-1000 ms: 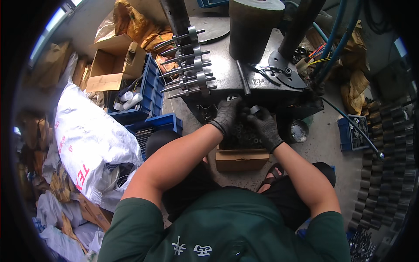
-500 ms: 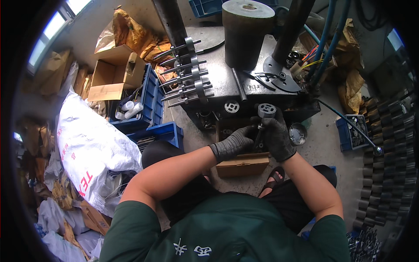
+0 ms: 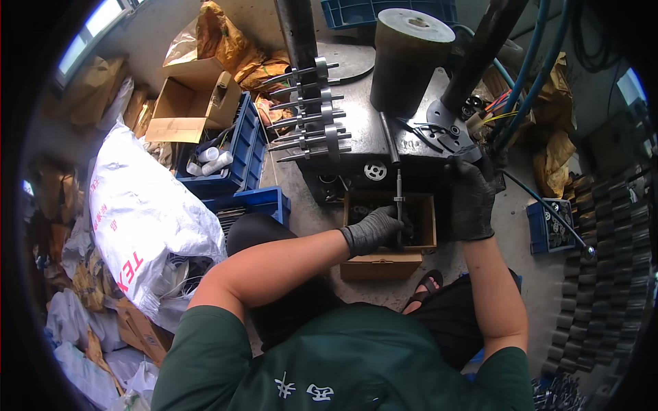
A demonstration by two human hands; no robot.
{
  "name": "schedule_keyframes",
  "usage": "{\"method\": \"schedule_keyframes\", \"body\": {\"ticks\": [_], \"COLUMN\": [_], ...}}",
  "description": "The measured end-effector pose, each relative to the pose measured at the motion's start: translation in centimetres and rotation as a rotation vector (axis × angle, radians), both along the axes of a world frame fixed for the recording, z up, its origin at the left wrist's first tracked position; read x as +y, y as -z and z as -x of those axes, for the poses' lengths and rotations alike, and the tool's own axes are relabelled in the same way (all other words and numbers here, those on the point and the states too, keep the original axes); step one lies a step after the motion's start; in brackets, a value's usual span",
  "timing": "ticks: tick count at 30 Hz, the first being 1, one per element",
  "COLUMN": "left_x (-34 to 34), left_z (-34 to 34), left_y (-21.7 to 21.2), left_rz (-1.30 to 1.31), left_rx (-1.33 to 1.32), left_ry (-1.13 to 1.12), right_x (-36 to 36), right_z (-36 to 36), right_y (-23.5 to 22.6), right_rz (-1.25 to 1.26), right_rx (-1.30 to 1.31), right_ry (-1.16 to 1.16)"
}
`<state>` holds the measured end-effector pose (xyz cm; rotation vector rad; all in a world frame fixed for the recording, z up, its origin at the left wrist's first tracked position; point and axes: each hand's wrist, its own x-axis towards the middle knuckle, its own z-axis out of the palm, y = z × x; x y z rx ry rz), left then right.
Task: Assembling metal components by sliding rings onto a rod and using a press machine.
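In my gloved left hand (image 3: 375, 229) is a slim metal shaft (image 3: 399, 185), held near its lower end over an open cardboard box (image 3: 429, 214). The shaft stands almost upright, with a narrow collar partway along. My gloved right hand (image 3: 473, 198) is raised at the right front corner of the metal worktable (image 3: 425, 154), fingers curled around a grey edge. What it grips is mostly hidden, close to a dark curved plate (image 3: 449, 137) lying on the table. A round slotted metal disc (image 3: 375, 170) shows at the table's front edge.
Several shafts with discs (image 3: 325, 116) hang on a post at the table's left. A thick metal cylinder (image 3: 408, 68) stands over the table. Blue crates (image 3: 250, 147) and a white sack (image 3: 147, 219) lie left; a long lever (image 3: 569, 222) and stacked metal cylinders (image 3: 596, 274) are right.
The slotted round part has left the shaft's top and no longer shows clearly. My right hand moved right and away from the shaft, which my left hand keeps. The view shifted slightly.
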<state>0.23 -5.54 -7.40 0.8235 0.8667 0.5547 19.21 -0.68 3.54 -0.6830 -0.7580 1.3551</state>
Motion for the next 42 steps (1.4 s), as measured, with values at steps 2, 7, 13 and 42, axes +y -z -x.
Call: {"method": "schedule_keyframes", "body": {"ticks": [2,7,13,42], "left_x": [0.4,1.7,2.7,7.4], "left_z": [0.1,0.4,0.6,0.4], "left_y": [-0.5,-1.0,-5.1,-3.3], "left_rz": [0.054,0.18,-0.029,-0.246], "left_rx": [-0.034,-0.248,-0.063,0.106], "left_ry": [-0.07,-0.102,-0.212,-0.305], "right_x": [0.5,1.2,2.6,21.2], "right_z": [-0.3,-0.4,-0.1,4.1], "right_y": [0.1,-0.5,-3.3,-20.2], "right_rz": [-0.005,-0.049,-0.144,-0.684], "right_rx": [-0.027,-0.062,-0.235,-1.759], "right_ry": [0.01,-0.045,0.033,0.22]}}
